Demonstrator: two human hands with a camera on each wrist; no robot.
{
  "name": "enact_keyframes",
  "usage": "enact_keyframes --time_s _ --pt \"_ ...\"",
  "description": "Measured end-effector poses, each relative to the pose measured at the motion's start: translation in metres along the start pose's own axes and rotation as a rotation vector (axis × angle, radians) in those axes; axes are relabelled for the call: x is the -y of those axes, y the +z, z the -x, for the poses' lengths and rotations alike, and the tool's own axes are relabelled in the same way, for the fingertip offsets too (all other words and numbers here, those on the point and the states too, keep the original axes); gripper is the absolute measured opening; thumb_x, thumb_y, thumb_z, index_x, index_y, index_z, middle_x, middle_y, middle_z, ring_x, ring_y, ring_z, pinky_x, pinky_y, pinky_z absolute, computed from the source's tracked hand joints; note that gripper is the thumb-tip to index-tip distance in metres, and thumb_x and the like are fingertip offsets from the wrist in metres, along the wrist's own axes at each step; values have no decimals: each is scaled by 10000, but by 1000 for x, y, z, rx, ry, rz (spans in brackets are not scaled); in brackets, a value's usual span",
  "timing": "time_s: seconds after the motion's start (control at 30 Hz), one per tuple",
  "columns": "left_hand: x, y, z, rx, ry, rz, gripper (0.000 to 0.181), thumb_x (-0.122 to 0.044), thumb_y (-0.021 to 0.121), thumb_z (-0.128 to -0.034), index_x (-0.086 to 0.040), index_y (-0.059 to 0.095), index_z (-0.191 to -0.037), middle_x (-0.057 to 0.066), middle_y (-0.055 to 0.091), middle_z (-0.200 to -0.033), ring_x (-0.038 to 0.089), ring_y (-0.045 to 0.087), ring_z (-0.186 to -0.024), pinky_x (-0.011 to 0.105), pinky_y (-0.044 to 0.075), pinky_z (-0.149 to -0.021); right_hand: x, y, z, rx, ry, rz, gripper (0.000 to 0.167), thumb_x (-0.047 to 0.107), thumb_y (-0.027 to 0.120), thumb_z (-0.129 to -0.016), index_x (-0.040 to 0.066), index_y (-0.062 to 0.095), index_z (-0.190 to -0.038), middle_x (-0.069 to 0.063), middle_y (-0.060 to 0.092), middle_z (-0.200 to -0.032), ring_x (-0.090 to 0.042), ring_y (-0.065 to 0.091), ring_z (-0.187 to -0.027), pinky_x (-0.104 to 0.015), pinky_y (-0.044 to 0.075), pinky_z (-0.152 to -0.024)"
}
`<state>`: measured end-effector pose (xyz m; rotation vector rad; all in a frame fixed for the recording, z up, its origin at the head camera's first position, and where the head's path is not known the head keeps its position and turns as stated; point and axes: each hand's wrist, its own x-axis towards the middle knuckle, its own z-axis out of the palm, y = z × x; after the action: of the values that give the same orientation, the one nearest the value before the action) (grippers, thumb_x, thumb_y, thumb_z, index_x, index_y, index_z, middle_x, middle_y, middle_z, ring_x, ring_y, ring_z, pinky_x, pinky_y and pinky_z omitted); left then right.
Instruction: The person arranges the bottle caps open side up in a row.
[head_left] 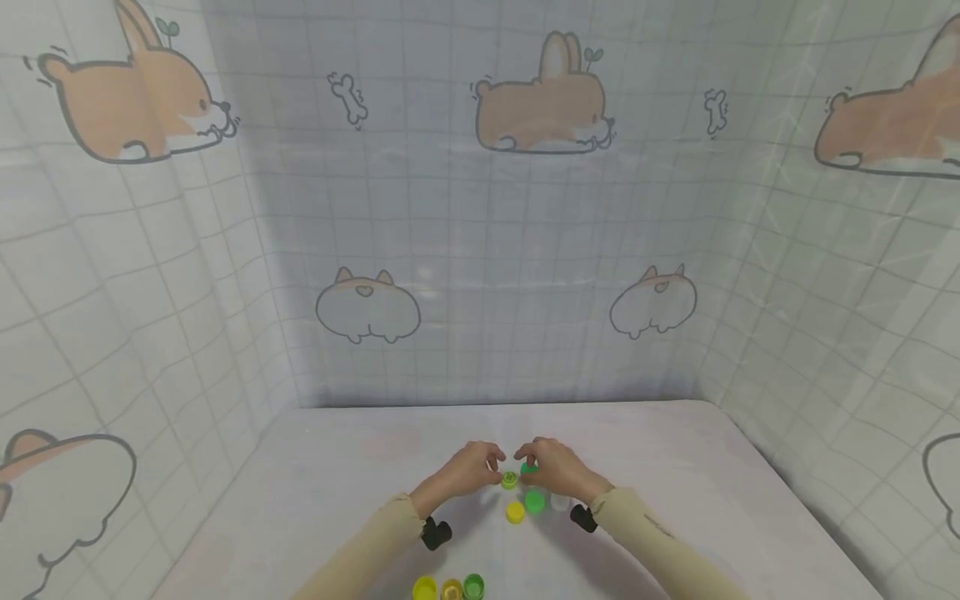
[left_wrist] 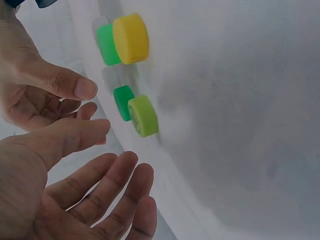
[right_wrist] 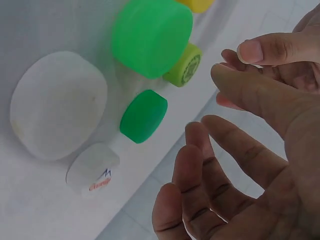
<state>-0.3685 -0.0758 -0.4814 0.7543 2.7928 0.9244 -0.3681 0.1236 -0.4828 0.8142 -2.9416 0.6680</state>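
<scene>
My left hand (head_left: 471,468) hovers over the table with relaxed, slightly bent fingers and nothing in it. Facing it is my right hand (head_left: 558,470), also holding nothing, fingers loosely bent. A lime-green bottle cap (left_wrist: 145,116) with a patterned top is close to the left fingertips. Beside it lies a dark green cap (right_wrist: 144,116), partly behind my right hand in the head view. Nearer to me are a yellow cap (head_left: 514,512) and a bright green cap (head_left: 535,502). Next to these, a large white cap (right_wrist: 60,106) and a smaller printed white cap (right_wrist: 92,170) lie by the right hand.
At the near edge of the head view, a yellow cap (head_left: 424,588), a gold-yellow cap (head_left: 452,590) and a green cap (head_left: 473,587) sit in a row, hollow sides up. Curtains (head_left: 495,217) with dog drawings surround the pale table (head_left: 360,467) at the back and sides.
</scene>
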Motion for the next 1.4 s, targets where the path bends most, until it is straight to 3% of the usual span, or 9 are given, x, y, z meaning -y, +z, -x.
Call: enact_keyframes --time_s 0.33,0.57,0.97,1.4 --pt "4 10 -3 56 -68 20 364 -85 727 -784 37 654 -1119 59 683 -861 118 572 -699 273 492 -617 4 12 -7 81 52 -31 361 179 795 -767 22 713 -1082 -45 660 -894 -90 550 -740 -278 496 -700" --pt "5 13 -4 85 -92 8 388 -130 757 -780 32 662 -1119 51 684 -859 118 563 -698 274 491 -623 2 20 -10 90 58 -69 305 154 803 -746 33 733 -1017 -29 678 -921 -79 553 -759 -268 497 -693" --pt "14 19 -8 52 -68 51 158 -66 740 -808 -28 735 -961 27 721 -821 84 563 -677 247 497 -614 3 23 -11 68 95 -88 236 119 757 -790 48 733 -1014 -4 646 -895 -75 573 -777 -263 518 -723" --pt "18 24 -7 6 -46 62 142 -73 746 -813 -30 728 -948 4 668 -818 80 557 -693 219 499 -602 -1 29 -11 32 67 -51 230 137 776 -785 59 739 -997 8 614 -851 -60 561 -741 -239 509 -677"
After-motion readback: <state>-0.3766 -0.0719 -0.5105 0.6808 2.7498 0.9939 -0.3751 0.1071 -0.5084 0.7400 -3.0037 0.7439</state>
